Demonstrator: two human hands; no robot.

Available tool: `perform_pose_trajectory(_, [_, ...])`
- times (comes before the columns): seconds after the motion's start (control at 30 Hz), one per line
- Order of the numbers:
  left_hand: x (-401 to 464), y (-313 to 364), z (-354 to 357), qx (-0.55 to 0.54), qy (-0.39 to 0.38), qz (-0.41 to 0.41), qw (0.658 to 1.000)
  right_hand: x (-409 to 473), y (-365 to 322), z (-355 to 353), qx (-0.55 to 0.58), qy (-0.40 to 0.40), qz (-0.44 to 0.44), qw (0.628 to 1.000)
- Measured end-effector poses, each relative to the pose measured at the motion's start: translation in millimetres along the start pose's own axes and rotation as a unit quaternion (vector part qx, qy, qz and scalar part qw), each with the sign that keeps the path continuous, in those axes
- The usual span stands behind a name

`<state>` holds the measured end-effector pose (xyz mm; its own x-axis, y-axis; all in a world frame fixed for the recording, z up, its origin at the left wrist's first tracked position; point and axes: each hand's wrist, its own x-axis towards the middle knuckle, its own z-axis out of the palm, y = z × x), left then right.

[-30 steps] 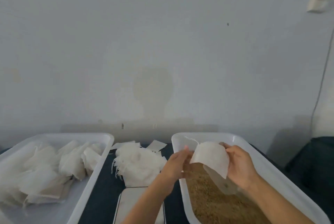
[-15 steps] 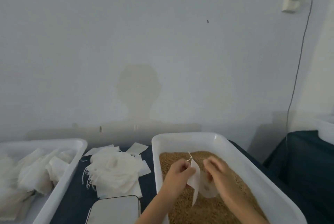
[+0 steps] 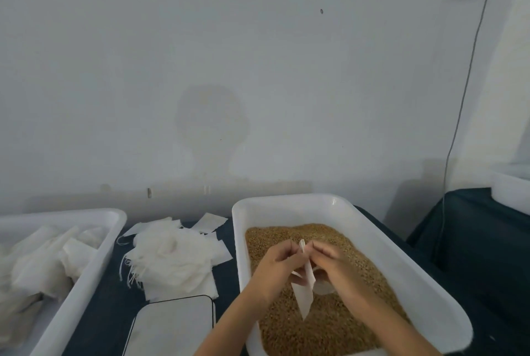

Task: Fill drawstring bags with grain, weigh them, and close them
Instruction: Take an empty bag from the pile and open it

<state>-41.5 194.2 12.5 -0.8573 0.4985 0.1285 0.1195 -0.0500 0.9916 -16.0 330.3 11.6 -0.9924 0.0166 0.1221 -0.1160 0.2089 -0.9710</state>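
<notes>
Lowered closer to the grain [image 3: 329,321] since half a second ago, the drawstring bag [image 3: 305,289] is now held edge-on over the middle of the white tub [image 3: 424,295], its pointed lower corner just above or touching the grain surface; which of the two cannot be told. The bag is pinched at its upper rim from both sides: the left hand [image 3: 275,269] grips the near-left edge and the right hand [image 3: 334,265] grips the right edge, the fingertips drawn close together around the mouth, which appears barely parted. The bag is judged to be thin, soft and very light while empty, limp enough to collapse shut, so hold is best taken at the hemmed rim where the string runs, with the two sides pulled apart before any scooping. A spill or a folded-in mouth is the likely fault. Left of the tub, on the dark counter [image 3: 97,309], a loose heap of empty bags [image 3: 172,261] is seen, with a flat white scale [image 3: 172,327] nearer the camera. A second tub [image 3: 86,278] at the far left holds more white bags.
</notes>
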Motion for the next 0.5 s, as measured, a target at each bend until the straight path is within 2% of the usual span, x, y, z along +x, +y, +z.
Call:
perform_pose_trajectory(0.3, [0.2,-3.1,-0.4,0.035,0.02,0.012,0.999,0.2,-2.3,1.5,-0.056,-0.017,-0.029,0.998])
perform_pose_trajectory(0.5, [1.5,-11.0,-2.8,0.105,0.126,0.047,0.985,0.8,2.3,-2.6,-0.15,0.097,-0.044,0.983])
